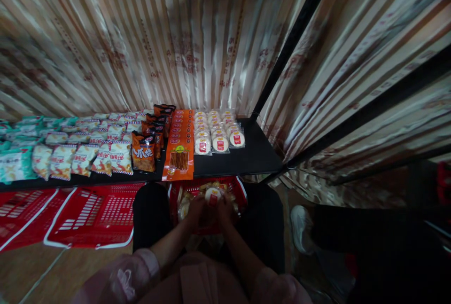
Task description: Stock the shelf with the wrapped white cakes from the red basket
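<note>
A wrapped round white cake with a red label is held up between my two hands, over a red basket between my knees. My left hand closes on its left side, and my right hand grips the right side. More wrapped pieces lie in the basket around my hands, dim and partly hidden. Just beyond, on the black shelf, similar round white cakes stand in short rows. Beside them lies a long orange packet strip.
Orange-and-black snack bags, white snack bags and green-and-white packets line the shelf leftward. Another red basket sits on the floor at left. Black frame poles and a printed curtain enclose the shelf. A white shoe is at right.
</note>
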A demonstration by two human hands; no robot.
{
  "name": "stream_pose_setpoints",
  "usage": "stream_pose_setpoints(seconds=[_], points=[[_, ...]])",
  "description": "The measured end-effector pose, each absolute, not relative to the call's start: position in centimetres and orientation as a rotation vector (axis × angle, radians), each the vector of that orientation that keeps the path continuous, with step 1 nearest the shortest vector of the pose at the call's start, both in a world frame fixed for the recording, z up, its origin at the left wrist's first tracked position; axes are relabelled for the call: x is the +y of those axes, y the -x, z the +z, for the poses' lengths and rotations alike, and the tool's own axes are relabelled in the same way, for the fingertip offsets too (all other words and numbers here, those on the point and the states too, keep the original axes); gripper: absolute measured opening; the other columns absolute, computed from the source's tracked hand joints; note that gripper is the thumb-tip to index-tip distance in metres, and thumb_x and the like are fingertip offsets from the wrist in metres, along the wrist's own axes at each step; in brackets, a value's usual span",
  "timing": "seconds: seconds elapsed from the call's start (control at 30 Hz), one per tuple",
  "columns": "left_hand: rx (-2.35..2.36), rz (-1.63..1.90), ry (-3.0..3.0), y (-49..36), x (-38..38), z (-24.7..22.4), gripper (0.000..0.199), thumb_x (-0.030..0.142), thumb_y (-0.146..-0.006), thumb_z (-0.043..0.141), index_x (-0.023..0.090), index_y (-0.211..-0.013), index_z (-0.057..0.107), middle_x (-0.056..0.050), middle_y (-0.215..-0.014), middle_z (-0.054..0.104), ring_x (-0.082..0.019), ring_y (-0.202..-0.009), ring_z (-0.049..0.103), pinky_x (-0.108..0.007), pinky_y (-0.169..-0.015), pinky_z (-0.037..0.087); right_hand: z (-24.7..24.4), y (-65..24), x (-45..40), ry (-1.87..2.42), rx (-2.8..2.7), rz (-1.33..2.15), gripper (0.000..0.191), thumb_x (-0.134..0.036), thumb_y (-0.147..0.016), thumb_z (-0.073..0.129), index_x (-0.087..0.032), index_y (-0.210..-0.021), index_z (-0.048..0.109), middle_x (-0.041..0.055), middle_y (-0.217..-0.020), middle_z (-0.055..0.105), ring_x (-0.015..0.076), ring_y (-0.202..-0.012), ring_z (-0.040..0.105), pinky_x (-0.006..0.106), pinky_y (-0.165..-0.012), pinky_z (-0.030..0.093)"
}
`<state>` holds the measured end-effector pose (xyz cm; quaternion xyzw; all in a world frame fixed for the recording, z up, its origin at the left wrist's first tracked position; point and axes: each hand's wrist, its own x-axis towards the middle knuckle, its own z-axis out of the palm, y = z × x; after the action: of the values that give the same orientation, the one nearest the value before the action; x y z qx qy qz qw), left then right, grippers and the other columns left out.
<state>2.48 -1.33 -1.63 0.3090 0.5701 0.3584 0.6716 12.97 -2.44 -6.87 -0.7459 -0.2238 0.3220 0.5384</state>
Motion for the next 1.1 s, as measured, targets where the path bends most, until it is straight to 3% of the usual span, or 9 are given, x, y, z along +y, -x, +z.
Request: stream_pose_setpoints(seconds=[0.17,0.4,0.83,1.1], points=[[1.327,0.717,-0.861,-2.9,-1.5,-0.7,0.006,0.013,-0.065,0.059,0.014,-0.069,0.063,-0.004,-0.07,0.067,-0.017,-0.073,0.063,-0.027,-0.07,0.049,-5.8,-13.5,-3.2,1.872,-0.577,0.683,0.05,-0.039,-0.069,0.036,-0.015,-0.102,0.066,0.0112,-0.105,0.068,0.0237,-0.095,0.062,0.036,-0.083,0.047],[1.479,0.722,-1.088,-3.5,-1.5,1.1,0.018,0.008,-0.069,0.046,0.014,-0.076,0.062,-0.004,-0.076,0.066,-0.016,-0.072,0.059,-0.024,-0.066,0.045,-2.8,-13.7,-3.5,1.882,-0.72,0.589,0.051,-0.04,-0.074,0.033,-0.014,-0.105,0.064,0.0117,-0.107,0.066,0.024,-0.099,0.058,0.037,-0.09,0.042],[1.462,0.936,-1.098,-4.3,-1.0,4.1,0.022,0.006,-0.07,0.044,0.015,-0.083,0.061,-0.007,-0.089,0.065,-0.017,-0.081,0.058,-0.025,-0.074,0.043,0.7,-14.1,-3.1,1.797,-0.849,0.495,0.049,-0.041,-0.082,0.033,-0.016,-0.115,0.059,0.0124,-0.113,0.059,0.0237,-0.102,0.056,0.033,-0.087,0.043],[1.492,0.96,-1.129,-4.7,-0.9,4.9,0.016,0.014,-0.077,0.045,0.015,-0.089,0.055,-0.004,-0.079,0.061,-0.014,-0.069,0.055,-0.022,-0.062,0.041,2.6,-14.0,-2.1,1.721,-0.794,0.537,0.051,-0.042,-0.082,0.034,-0.012,-0.119,0.053,0.0142,-0.113,0.061,0.0229,-0.097,0.059,0.032,-0.083,0.047]])
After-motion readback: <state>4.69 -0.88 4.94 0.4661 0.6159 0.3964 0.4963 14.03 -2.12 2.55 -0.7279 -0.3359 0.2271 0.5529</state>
